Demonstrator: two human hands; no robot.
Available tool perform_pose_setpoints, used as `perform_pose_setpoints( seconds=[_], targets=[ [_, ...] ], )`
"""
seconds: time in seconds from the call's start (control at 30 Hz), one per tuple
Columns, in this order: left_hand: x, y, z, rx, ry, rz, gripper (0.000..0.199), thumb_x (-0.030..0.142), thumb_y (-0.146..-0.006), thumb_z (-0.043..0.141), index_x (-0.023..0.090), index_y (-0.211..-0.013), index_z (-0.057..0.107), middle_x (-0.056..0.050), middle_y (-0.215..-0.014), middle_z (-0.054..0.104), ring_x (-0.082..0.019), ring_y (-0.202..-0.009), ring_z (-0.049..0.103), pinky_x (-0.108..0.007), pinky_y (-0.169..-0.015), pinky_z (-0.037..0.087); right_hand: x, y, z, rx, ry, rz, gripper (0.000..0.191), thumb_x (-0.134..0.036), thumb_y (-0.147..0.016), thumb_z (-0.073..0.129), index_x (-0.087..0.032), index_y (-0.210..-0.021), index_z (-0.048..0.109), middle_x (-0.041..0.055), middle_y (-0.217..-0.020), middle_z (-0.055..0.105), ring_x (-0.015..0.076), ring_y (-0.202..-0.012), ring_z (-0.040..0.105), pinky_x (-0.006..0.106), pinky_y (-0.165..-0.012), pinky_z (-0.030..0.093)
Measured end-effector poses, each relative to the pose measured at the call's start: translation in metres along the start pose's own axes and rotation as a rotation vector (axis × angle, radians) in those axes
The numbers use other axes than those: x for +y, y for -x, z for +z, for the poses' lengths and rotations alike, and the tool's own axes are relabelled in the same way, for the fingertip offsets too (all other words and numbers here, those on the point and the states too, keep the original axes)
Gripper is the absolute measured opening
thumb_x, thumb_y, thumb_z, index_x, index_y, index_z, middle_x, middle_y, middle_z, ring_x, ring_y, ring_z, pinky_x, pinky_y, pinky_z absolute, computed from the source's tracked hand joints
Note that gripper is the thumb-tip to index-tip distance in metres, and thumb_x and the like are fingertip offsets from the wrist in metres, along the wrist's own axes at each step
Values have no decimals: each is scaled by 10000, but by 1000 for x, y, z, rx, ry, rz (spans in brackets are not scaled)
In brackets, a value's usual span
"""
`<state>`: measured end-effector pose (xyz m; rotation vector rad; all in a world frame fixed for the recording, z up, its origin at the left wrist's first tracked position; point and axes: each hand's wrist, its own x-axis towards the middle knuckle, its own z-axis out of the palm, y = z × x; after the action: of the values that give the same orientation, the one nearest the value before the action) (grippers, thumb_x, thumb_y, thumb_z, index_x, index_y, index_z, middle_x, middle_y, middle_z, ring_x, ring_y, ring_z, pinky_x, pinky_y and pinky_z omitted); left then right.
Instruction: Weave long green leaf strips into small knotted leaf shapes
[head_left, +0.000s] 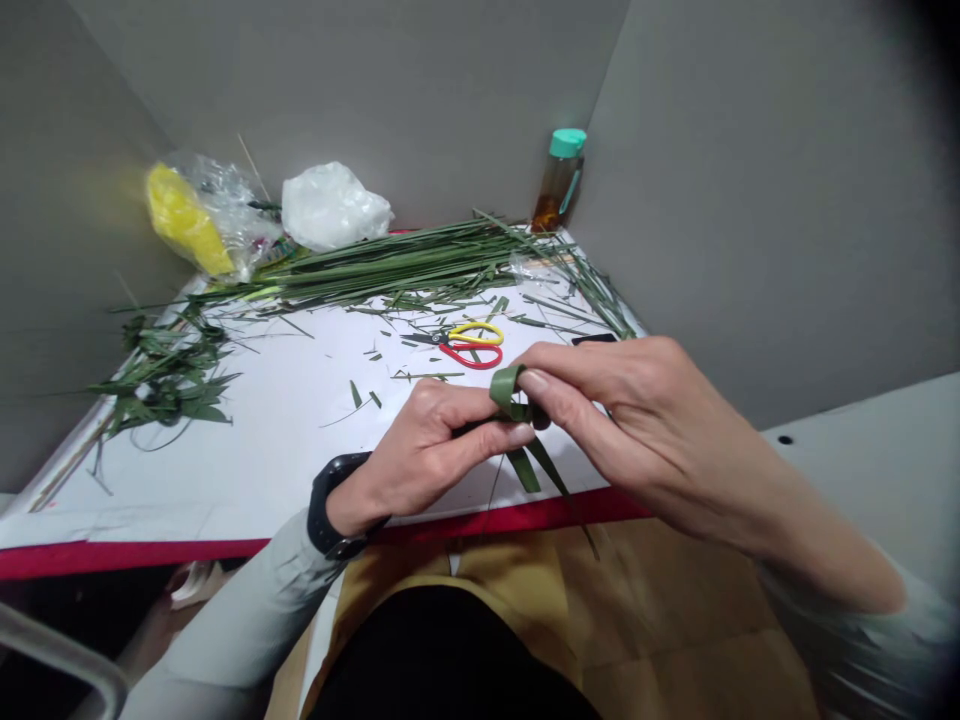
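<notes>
Head | left grip (424, 448), right grip (646, 425) pinching leaf strip (505, 388) | scissors (444, 340) just beyond | bottle (556, 188), leaf bundle (390, 262) behind

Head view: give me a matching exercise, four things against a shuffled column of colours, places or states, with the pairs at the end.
1. Scissors
2. Bottle
3. Watch
4. Leaf

A. Black, at the end of a grey sleeve
B. Held by left hand and right hand
C. Topped with a turquoise cap
D. Partly yellow, partly red

Pairs: 1-D, 2-C, 3-A, 4-B
</notes>
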<state>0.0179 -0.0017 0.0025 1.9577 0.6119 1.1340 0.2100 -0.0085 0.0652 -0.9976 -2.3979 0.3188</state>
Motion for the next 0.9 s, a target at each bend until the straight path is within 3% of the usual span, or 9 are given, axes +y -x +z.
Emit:
perform_pose_setpoints(
  seconds=[0.1, 0.2, 0.43, 0.7, 0.77, 0.9],
  targets=[
    [-2, 0, 1, -38, -36, 57, 315, 251, -938, 718, 150, -658, 615, 61, -567, 422, -66, -525, 375, -214, -514, 338, -1, -3, -5, -108, 33, 78, 318, -176, -960, 436, -203, -658, 341, -53, -557, 327, 90, -496, 301, 312, -555, 216],
    [-3, 0, 2, -44, -51, 58, 364, 260, -944, 713, 146, -628, 571, 62, -570, 401, -62, -530, 363, -212, -518, 331, 0, -6, -8, -210, 84, 61, 288, -194, -947, 423, -195, -661, 388, -34, -578, 386, 97, -505, 321, 329, -562, 185],
    [2, -2, 0, -31, 61, -66, 301, 326, -927, 733, 151, -689, 673, 46, -588, 496, -76, -528, 406, -218, -534, 387, 5, -14, -10, -324, 188, 50, 233, -254, -951, 393, -195, -736, 462, -27, -565, 406, 99, -494, 332, 322, -563, 164],
    [3, 1, 2, 99, 62, -127, 207, 344, -901, 752, 195, -758, 773, 23, -613, 598, -117, -557, 502, -259, -586, 451, 10, -16, -6, -239, 186, -16, 308, -284, -1005, 380, -210, -903, 661, -31, -568, 440, 119, -498, 367, 311, -570, 195],
    [1, 3, 3, 127, 53, -121, 180, 337, -907, 746, 210, -785, 786, 15, -639, 626, -128, -572, 521, -271, -598, 468, 11, -14, -7, -222, 147, -32, 320, -312, -1034, 374, -214, -923, 657, -26, -603, 487, 121, -519, 422, 302, -569, 217],
    [-2, 5, 4, 172, 85, -137, 221, 358, -905, 746, 208, -744, 765, 8, -609, 612, -143, -569, 518, -291, -595, 484, 8, -11, -8, -201, 178, -56, 296, -274, -1020, 376, -208, -791, 551, -21, -598, 475, 116, -494, 413, 300, -551, 226]
  ],
)
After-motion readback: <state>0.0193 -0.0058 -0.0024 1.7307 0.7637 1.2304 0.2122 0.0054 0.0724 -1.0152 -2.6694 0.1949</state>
